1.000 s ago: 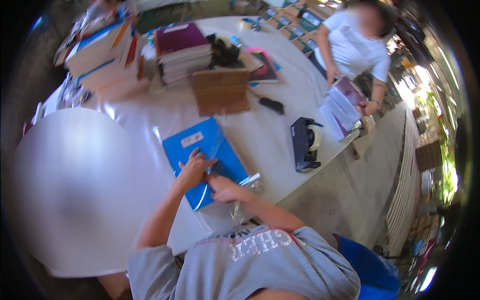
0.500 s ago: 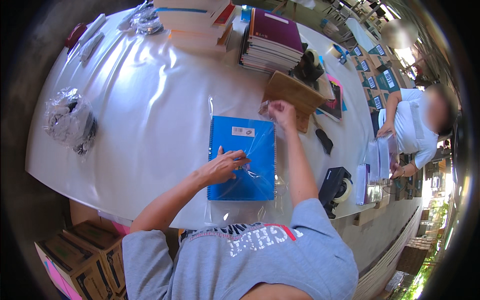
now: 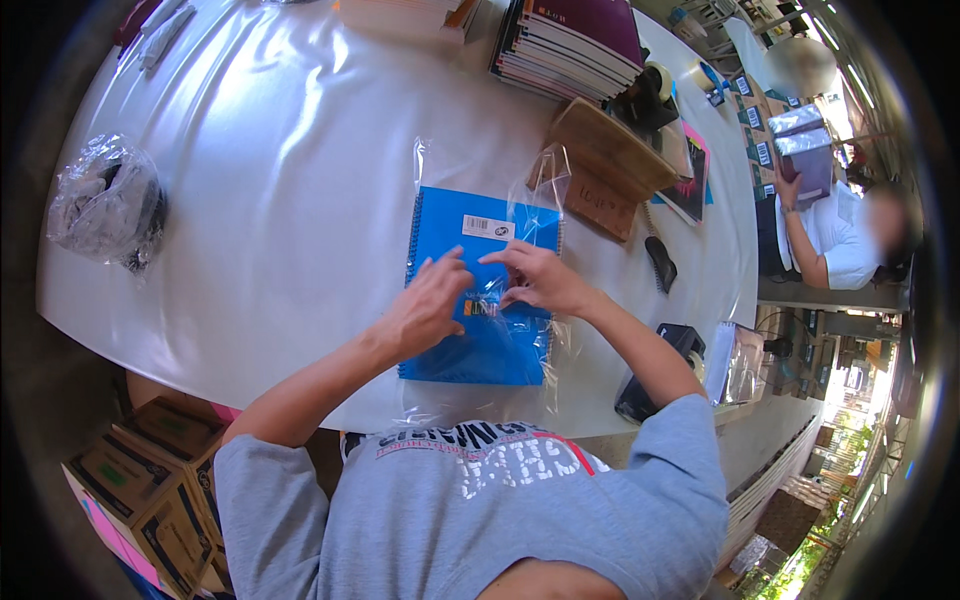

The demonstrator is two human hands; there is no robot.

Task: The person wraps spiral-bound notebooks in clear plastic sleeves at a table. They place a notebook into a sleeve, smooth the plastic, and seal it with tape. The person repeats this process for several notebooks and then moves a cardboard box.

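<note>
The right hand [image 3: 543,279] had come from the wooden stand [image 3: 608,140] to join the left hand [image 3: 424,305], the blue notebook [image 3: 478,355] beneath both, seemingly refocusing work on its clear wrapper [image 3: 553,168]. The left's fingers were loose, grasping nothing; the right's grip I couldn't tell.

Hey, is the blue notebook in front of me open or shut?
Shut: the blue notebook lies flat, its cover and white label facing up, with no inner pages showing.
</note>
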